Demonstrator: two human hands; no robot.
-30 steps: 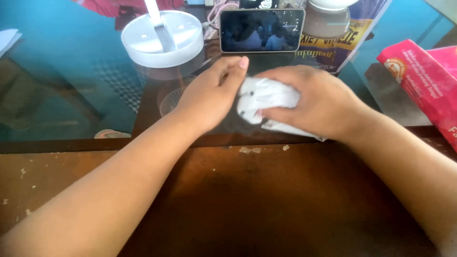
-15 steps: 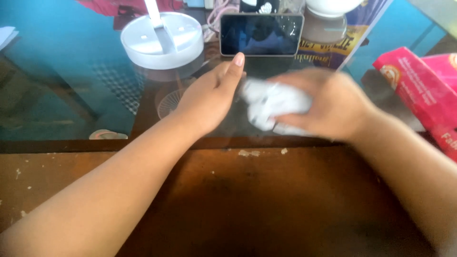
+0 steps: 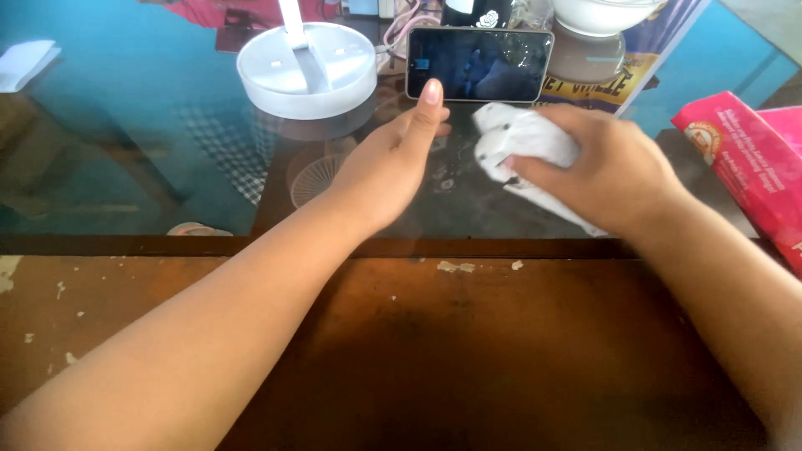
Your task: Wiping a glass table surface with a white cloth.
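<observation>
In the head view, the right hand (image 3: 614,171) was clenched around a crumpled white cloth (image 3: 522,146), pressing the wad down onto the glass tabletop (image 3: 125,142). The fingers curled over the top of the cloth and the thumb tucked against its near side, so that only the left part of the wad and a flat tail under the palm showed. The cloth sat on the glass just in front of a phone (image 3: 479,65) propped on its long edge (its screen was lit, though what it showed was too dim to tell).

The left hand (image 3: 393,163) lay flat and released, palm down on the glass with fingers straight and together, grasping nothing. Its fingertips reached nearly to the phone's lower left corner, and the hand lay just beside the cloth without touching it.

Left of the phone stood a round white lamp base (image 3: 307,68). A pink packet (image 3: 748,163) lay at the right edge, well apart from both hands. Both forearms crossed the worn brown wooden edge (image 3: 468,351) nearer the person.
</observation>
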